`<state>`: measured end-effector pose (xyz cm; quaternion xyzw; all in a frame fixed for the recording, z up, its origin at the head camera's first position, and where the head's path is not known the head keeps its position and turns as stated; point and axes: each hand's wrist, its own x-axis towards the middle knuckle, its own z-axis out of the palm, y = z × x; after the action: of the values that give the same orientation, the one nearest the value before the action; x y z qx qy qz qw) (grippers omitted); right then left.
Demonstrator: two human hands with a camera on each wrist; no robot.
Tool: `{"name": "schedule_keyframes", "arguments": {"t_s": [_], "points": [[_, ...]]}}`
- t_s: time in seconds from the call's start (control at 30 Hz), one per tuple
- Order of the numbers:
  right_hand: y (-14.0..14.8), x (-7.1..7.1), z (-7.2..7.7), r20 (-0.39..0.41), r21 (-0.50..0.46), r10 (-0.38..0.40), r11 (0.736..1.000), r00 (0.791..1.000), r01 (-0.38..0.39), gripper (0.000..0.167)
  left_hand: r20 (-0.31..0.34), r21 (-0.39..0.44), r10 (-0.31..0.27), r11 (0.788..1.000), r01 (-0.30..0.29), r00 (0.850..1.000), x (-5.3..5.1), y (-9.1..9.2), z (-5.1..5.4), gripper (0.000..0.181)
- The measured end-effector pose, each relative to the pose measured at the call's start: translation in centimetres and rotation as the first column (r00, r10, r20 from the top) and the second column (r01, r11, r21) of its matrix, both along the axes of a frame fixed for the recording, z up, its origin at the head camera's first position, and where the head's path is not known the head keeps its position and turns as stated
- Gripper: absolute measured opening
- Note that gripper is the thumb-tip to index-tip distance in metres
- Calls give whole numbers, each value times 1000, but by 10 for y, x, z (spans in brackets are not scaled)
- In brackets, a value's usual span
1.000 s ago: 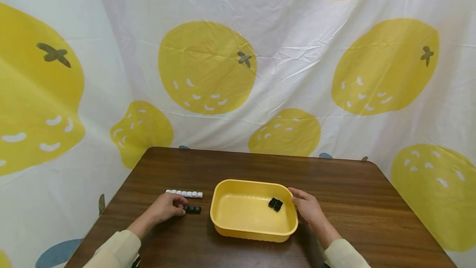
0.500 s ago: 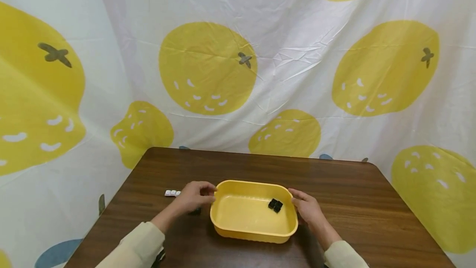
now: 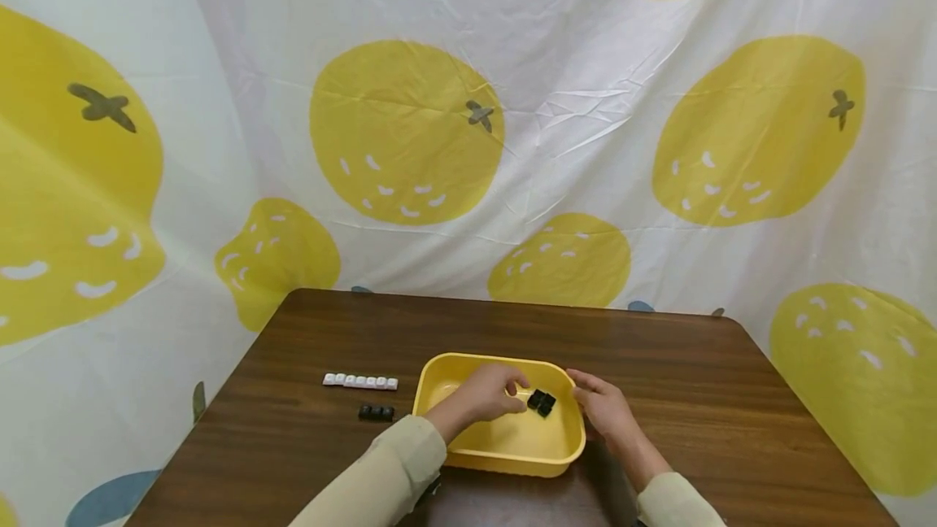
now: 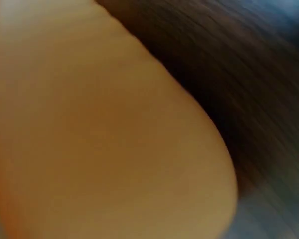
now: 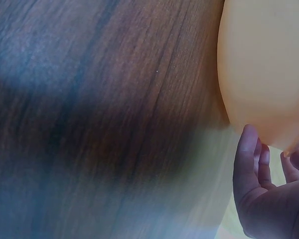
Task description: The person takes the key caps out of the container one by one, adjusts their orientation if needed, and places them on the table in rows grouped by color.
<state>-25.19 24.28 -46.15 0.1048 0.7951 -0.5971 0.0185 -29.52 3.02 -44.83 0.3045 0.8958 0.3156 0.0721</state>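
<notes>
My left hand (image 3: 486,393) is inside the yellow plastic tray (image 3: 505,462), thumb and fingers curved toward each other. Its fingertips are just left of several black keycaps (image 3: 542,402) grouped on the tray floor; whether something small is between them I cannot tell. My right hand (image 3: 606,409) holds the tray's right end. In the right wrist view, the fingers of this hand (image 5: 269,199) touch the end wall of the tray (image 5: 269,64). The left wrist view shows the tray wall (image 4: 114,124) large and blurred, with the left hand out of sight.
Left of the tray, a row of several white keycaps (image 3: 360,381) lies on the dark wooden table (image 3: 315,462). Three black keycaps (image 3: 376,412) line up nearer to me. A lemon-printed cloth (image 3: 564,153) hangs behind the table.
From the left end of the black keycap row, my left hand has moved right, over the tray's left rim and into the tray. The right hand and the tray have stayed put.
</notes>
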Motion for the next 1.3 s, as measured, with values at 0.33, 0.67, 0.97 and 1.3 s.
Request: {"name": "schedule_keyframes", "arguments": {"t_s": [0.33,0.67,0.97,1.3], "points": [[-1,1,-1,-3,-20,11,1000,1000,-11,42,-112,-300,-85,953,48,990,-8,17,-17,34],[0,1,0,1,-31,14,999,1000,-14,42,-129,-265,-76,963,39,989,-17,1,-22,28],[0,3,0,4,-37,15,999,1000,-15,43,-94,-249,-146,961,119,985,-18,3,-28,18],[1,2,0,9,-16,10,1000,1000,-10,43,104,63,9,998,-16,994,-13,-1,-24,11]]}}
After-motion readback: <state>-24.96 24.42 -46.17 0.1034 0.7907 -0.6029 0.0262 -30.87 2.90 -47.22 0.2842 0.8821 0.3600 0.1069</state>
